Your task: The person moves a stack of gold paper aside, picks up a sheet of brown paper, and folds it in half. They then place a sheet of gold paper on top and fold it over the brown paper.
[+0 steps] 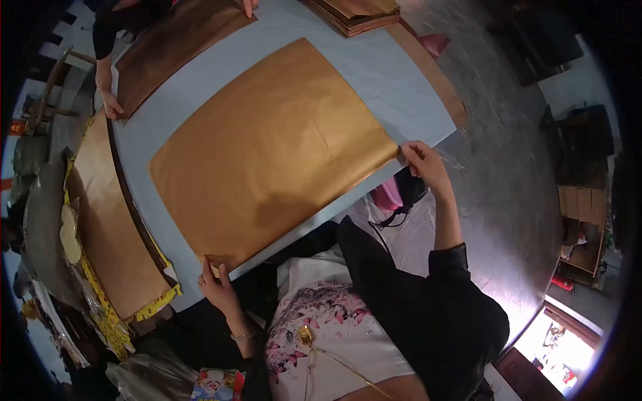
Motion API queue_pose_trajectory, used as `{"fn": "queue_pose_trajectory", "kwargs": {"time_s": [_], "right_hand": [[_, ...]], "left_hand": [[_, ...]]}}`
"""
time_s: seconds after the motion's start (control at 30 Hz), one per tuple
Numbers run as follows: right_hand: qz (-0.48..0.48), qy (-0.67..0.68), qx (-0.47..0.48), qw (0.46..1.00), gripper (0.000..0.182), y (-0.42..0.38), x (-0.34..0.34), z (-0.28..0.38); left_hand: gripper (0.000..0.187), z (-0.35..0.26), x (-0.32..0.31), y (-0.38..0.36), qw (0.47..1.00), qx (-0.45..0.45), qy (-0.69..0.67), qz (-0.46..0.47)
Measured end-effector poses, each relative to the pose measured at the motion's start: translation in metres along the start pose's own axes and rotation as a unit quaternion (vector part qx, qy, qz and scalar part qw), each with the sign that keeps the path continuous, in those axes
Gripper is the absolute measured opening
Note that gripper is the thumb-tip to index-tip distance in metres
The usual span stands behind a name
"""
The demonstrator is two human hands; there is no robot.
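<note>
A large gold sheet [267,147] with a faint crease lies over a pale blue-grey sheet [160,240] in front of me. My left hand [219,291] is closed on its near left corner, thumb and finger at the edge. At the near right corner my right hand [426,166] pinches the same sheet between thumb and fingers. A soft shadow falls across the gold surface near the front edge. Just below my right hand, a pink item [388,195] and a dark item with a cord [409,187] show beside the table edge.
Across the table another person's hands [112,105] hold a dark brown sheet [177,50]. A stack of brown sheets [354,15] lies at the far edge. Tan sheets [114,214] on yellow wrapping stand at the left. A wooden chair [60,83] is beyond.
</note>
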State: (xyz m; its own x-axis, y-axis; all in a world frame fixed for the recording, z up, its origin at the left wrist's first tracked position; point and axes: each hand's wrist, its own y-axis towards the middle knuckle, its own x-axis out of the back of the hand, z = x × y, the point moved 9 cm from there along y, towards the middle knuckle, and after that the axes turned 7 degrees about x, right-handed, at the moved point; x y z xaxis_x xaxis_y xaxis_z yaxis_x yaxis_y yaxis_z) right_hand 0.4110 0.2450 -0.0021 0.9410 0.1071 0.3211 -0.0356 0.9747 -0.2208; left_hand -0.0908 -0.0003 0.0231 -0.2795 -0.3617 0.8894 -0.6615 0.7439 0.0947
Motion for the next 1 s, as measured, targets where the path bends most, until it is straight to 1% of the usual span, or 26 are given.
{"fn": "queue_pose_trajectory", "kwargs": {"time_s": [0.07, 0.13, 0.17, 0.2, 0.23, 0.27, 0.33, 0.47, 0.53, 0.57, 0.67, 0.93, 1.0], "right_hand": [[0.02, 0.033, -0.01, 0.999, 0.029, -0.001, -0.009, 0.002], [0.038, 0.04, -0.009, 0.998, 0.029, 0.002, -0.017, 0.003], [0.039, 0.039, -0.032, 0.998, 0.029, 0.003, -0.017, 0.002], [0.039, 0.038, -0.056, 0.997, 0.029, 0.003, -0.018, -0.002], [0.045, 0.043, -0.054, 0.997, 0.029, 0.005, -0.02, -0.001], [0.049, 0.046, -0.052, 0.996, 0.029, 0.007, -0.022, 0.002], [0.067, 0.017, -0.094, 0.993, 0.03, 0.007, -0.025, 0.003], [0.072, 0.003, -0.093, 0.993, 0.031, 0.011, -0.029, 0.005], [0.06, -0.035, -0.086, 0.994, 0.032, 0.009, -0.029, 0.009], [0.06, -0.033, -0.086, 0.994, 0.032, 0.008, -0.03, 0.007], [0.045, -0.001, -0.072, 0.996, 0.032, 0.008, -0.03, 0.004], [0.025, -0.046, -0.065, 0.996, 0.033, 0.005, -0.027, 0.003], [0.024, -0.056, -0.061, 0.996, 0.034, 0.003, -0.026, 0.006]], "left_hand": [[0.043, -0.001, 0.002, 0.001, 1.0, 0.001, 0.0, -0.011], [0.044, 0.005, -0.002, 0.001, 1.0, 0.012, 0.023, 0.006], [0.044, 0.007, -0.002, 0.0, 1.0, 0.015, 0.025, 0.0], [0.045, 0.002, 0.0, -0.001, 1.0, -0.002, 0.022, -0.013], [0.045, -0.003, 0.002, -0.001, 0.999, -0.021, 0.019, -0.025], [0.045, -0.002, 0.003, -0.001, 0.999, -0.02, 0.022, -0.029], [0.046, 0.005, -0.001, -0.001, 1.0, 0.012, 0.019, -0.002], [0.047, -0.003, 0.001, 0.0, 1.0, 0.007, 0.027, 0.0], [0.047, -0.006, 0.003, 0.0, 0.999, -0.012, 0.032, -0.005], [0.047, -0.005, 0.003, -0.001, 0.999, -0.013, 0.033, -0.006], [0.048, -0.006, 0.003, -0.001, 1.0, -0.011, 0.021, -0.007], [0.046, -0.006, 0.004, -0.001, 0.999, 0.019, 0.025, 0.017], [0.046, -0.004, 0.004, -0.001, 1.0, 0.002, 0.018, 0.001]]}}
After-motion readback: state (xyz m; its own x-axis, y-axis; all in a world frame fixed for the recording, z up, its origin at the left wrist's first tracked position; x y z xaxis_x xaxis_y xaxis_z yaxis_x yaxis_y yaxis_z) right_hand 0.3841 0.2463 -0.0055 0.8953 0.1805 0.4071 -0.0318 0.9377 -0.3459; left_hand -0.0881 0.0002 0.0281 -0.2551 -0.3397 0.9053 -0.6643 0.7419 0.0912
